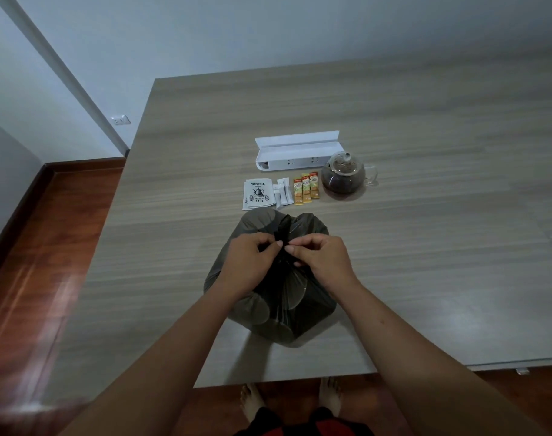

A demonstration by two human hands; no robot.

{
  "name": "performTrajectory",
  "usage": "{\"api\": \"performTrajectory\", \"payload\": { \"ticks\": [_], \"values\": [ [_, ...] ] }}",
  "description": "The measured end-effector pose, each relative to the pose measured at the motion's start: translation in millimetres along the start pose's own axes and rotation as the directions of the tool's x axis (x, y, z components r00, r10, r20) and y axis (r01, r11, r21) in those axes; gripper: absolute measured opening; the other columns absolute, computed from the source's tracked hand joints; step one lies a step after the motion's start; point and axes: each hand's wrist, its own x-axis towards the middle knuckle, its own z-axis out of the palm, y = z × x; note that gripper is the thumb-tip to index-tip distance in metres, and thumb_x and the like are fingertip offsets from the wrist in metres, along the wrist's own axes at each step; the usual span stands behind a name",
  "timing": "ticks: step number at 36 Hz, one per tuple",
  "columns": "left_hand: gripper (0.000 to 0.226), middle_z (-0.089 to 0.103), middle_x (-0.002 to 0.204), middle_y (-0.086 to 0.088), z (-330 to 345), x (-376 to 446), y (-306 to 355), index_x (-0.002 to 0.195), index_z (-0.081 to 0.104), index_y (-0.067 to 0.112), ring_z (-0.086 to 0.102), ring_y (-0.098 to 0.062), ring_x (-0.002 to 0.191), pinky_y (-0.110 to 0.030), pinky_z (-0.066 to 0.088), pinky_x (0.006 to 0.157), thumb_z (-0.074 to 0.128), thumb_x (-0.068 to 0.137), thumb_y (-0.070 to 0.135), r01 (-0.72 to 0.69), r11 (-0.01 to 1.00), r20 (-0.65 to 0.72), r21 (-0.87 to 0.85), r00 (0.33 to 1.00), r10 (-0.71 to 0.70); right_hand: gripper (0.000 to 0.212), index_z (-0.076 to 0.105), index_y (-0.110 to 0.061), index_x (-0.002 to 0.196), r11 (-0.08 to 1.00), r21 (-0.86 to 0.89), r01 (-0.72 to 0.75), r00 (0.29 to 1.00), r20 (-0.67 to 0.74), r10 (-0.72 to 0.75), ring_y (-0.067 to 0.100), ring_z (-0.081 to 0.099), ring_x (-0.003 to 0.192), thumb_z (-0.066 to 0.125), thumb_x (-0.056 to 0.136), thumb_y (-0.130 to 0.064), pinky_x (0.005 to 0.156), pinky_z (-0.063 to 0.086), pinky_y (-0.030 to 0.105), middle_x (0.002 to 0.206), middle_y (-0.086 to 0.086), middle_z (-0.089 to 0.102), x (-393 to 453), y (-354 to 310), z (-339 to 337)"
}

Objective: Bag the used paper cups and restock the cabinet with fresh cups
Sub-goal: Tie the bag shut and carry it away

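Observation:
A dark, half-transparent plastic bag (pixel 274 313) stands on the wooden table (pixel 425 247) near its front edge. Round shapes of paper cups show faintly through its sides. The bag's neck is gathered into a dark twisted bunch at the top. My left hand (pixel 248 262) pinches that bunch from the left, and my right hand (pixel 318 259) pinches it from the right. The fingertips of both hands meet at the neck. No loose cups are visible on the table.
Beyond the bag lie tea packets (pixel 258 194), white sachets (pixel 283 195) and orange stick packets (pixel 306 188). A white open box (pixel 296 151) and a glass teapot (pixel 344 176) of dark tea sit further back. Wooden floor (pixel 48 247) lies to the left.

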Motion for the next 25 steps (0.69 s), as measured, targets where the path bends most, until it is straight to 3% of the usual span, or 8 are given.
{"api": "performTrajectory", "payload": {
  "ticks": [3, 6, 9, 11, 14, 19, 21, 25],
  "values": [
    [0.023, 0.060, 0.054, 0.014, 0, 0, 1, 0.068, 0.068, 0.030, 0.054, 0.002, 0.054, -0.016, 0.040, 0.055, 0.066, 0.090, 0.024, 0.009, 1.000, -0.019, -0.015, 1.000, -0.009, 0.009, 0.075, -0.004, 0.086, 1.000, -0.007, 0.007, 1.000, -0.027, -0.007, 0.009, 0.068, 0.069, 0.078, 0.078, -0.003, 0.065, 0.058, 0.022, 0.076, 0.006, 0.073, -2, 0, 2],
    [0.015, 0.067, 0.068, 0.013, -1, 1, 3, 0.088, 0.074, 0.021, 0.062, 0.001, 0.065, -0.019, 0.048, 0.063, 0.071, 0.085, 0.036, 0.034, 0.999, -0.010, -0.042, 0.999, -0.034, 0.008, 0.076, -0.007, 0.083, 0.997, -0.067, 0.029, 0.997, -0.072, -0.034, 0.019, 0.068, 0.068, 0.080, 0.077, -0.011, 0.068, 0.058, 0.029, 0.076, 0.011, 0.074, -3, 2, 5],
    [0.021, 0.059, 0.058, 0.009, -1, 2, 6, 0.075, 0.070, 0.020, 0.051, 0.000, 0.055, -0.017, 0.038, 0.055, 0.073, 0.083, 0.039, 0.024, 0.999, -0.025, -0.029, 0.999, -0.024, 0.005, 0.077, -0.013, 0.080, 0.985, -0.158, 0.065, 0.993, -0.084, -0.079, 0.022, 0.070, 0.067, 0.080, 0.077, -0.016, 0.069, 0.059, 0.033, 0.071, 0.006, 0.074, -3, 2, 8],
    [0.027, 0.057, 0.055, 0.005, -2, 5, 5, 0.067, 0.066, 0.017, 0.052, -0.007, 0.054, -0.024, 0.038, 0.054, 0.070, 0.087, 0.035, 0.046, 0.999, -0.060, -0.015, 0.997, -0.047, 0.005, 0.077, -0.012, 0.080, 0.988, -0.142, 0.065, 0.994, -0.077, -0.077, 0.018, 0.069, 0.063, 0.080, 0.076, -0.011, 0.068, 0.059, 0.032, 0.071, 0.005, 0.074, -3, 0, 10],
    [0.034, 0.066, 0.065, -0.008, -3, 9, 1, 0.074, 0.067, 0.007, 0.063, -0.022, 0.065, -0.038, 0.046, 0.062, 0.063, 0.091, 0.036, 0.105, 0.994, -0.085, -0.029, 0.991, -0.108, 0.007, 0.076, -0.010, 0.078, 0.994, -0.082, 0.066, 0.994, -0.087, -0.073, 0.016, 0.069, 0.063, 0.082, 0.075, -0.007, 0.068, 0.059, 0.032, 0.072, 0.007, 0.074, -5, -1, 12],
    [0.037, 0.063, 0.057, -0.001, -3, 7, 3, 0.074, 0.061, 0.003, 0.056, -0.001, 0.046, -0.022, 0.040, 0.053, 0.055, 0.098, 0.031, 0.137, 0.989, -0.063, -0.060, 0.988, -0.140, 0.006, 0.075, -0.008, 0.079, 0.992, -0.064, 0.105, 0.987, -0.119, -0.112, 0.012, 0.068, 0.063, 0.079, 0.077, -0.003, 0.063, 0.056, 0.022, 0.074, 0.008, 0.073, -9, 1, 11],
    [0.036, 0.060, 0.056, 0.000, -1, 6, 3, 0.077, 0.060, 0.002, 0.057, -0.002, 0.043, -0.018, 0.040, 0.049, 0.053, 0.099, 0.029, 0.182, 0.976, -0.032, -0.120, 0.982, -0.187, 0.010, 0.074, -0.012, 0.079, 0.991, -0.066, 0.118, 0.985, -0.122, -0.125, 0.012, 0.068, 0.066, 0.077, 0.078, -0.002, 0.062, 0.056, 0.023, 0.074, 0.007, 0.073, -11, 5, 13],
    [0.036, 0.061, 0.059, -0.005, 0, 7, 1, 0.081, 0.058, 0.001, 0.061, -0.013, 0.048, -0.026, 0.043, 0.054, 0.049, 0.100, 0.030, 0.214, 0.964, -0.004, -0.158, 0.976, -0.217, 0.015, 0.073, -0.013, 0.084, 0.996, 0.007, 0.093, 0.993, -0.079, -0.093, 0.010, 0.068, 0.068, 0.073, 0.082, 0.002, 0.064, 0.056, 0.022, 0.080, 0.006, 0.072, -11, 8, 14]
  ]
}}
